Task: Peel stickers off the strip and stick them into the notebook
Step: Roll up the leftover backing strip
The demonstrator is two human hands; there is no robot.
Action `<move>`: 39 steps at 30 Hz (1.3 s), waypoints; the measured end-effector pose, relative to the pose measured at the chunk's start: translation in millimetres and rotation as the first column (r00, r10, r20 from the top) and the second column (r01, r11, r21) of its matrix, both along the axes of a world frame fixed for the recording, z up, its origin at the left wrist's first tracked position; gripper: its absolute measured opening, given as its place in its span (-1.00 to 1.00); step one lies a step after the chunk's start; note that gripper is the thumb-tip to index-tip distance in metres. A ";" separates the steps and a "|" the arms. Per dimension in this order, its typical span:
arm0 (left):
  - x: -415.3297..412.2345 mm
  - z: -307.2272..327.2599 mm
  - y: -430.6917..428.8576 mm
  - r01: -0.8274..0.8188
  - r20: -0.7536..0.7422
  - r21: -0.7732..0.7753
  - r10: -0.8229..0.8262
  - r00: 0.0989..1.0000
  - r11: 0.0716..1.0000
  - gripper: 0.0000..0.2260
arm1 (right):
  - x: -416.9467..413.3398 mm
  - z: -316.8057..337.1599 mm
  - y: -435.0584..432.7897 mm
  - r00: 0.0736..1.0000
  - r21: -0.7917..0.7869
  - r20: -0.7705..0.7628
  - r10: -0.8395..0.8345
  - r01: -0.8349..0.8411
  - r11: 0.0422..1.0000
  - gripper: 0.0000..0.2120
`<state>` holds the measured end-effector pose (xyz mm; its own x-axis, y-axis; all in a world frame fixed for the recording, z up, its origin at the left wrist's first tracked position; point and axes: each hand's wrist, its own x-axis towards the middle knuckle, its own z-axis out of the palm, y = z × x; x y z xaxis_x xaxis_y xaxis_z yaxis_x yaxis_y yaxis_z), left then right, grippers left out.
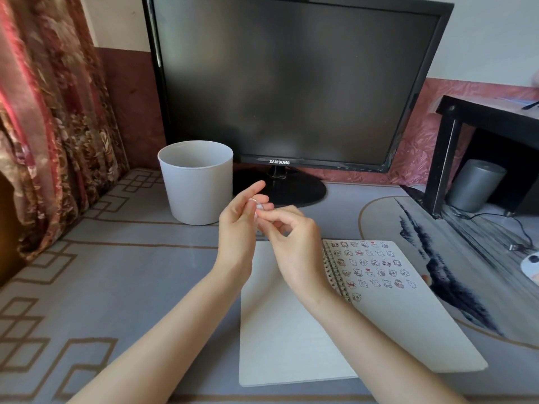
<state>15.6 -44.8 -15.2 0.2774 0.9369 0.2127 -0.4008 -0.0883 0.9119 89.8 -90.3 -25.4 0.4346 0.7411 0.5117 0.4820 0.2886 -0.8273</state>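
Both hands are raised above the far edge of the notebook [291, 345], which lies open on the patterned grey table [131, 272]. The left hand [237, 228] and the right hand [291, 237] meet fingertip to fingertip, pinching the sticker strip [259, 206] between them (only a small white curl of it shows, the rest hidden by the fingers). The left forefinger stands straight up while its other fingers close on the strip; the right thumb and forefinger nip it and the remaining fingers are curled under.

The notebook's right-hand page carries rows of small cartoon stickers [376, 266] — its left-hand page is blank. Beyond the notebook and to its left stands a white bin [198, 185]; directly beyond it, a dark monitor [291, 83].
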 end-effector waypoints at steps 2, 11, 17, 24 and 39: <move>-0.4 3.3 -1.4 -0.008 0.020 -0.012 0.008 1.000 1.000 -0.72 | 0.8 0.6 -0.6 0.999 0.020 0.041 0.023 -0.024 0.999 -0.85; -7.0 8.8 -10.0 0.090 0.127 -0.131 -0.073 0.989 0.987 -0.73 | -0.2 4.0 -0.7 0.984 0.047 -0.023 0.176 -0.175 0.983 -0.77; -11.8 10.9 -11.5 0.102 0.078 -0.106 -0.094 0.993 0.989 -0.64 | -4.1 4.3 0.6 0.983 -0.018 -0.092 0.161 -0.164 0.986 -0.79; -21.1 17.4 -5.6 0.129 -0.013 -0.080 -0.130 0.991 0.988 -0.49 | -9.6 8.8 12.9 0.967 -0.060 -0.137 0.216 -0.226 0.972 -0.54; -37.9 17.5 -2.4 0.161 -0.033 -0.091 -0.165 0.986 0.983 -0.56 | -11.6 17.2 12.6 0.969 -0.131 -0.073 0.235 -0.243 0.961 -0.81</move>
<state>-22.4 -47.2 2.4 0.4344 0.8931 0.1170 -0.3662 0.0564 0.9288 78.2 -77.7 -8.2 0.2612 0.8885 0.3773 0.3649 0.2710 -0.8907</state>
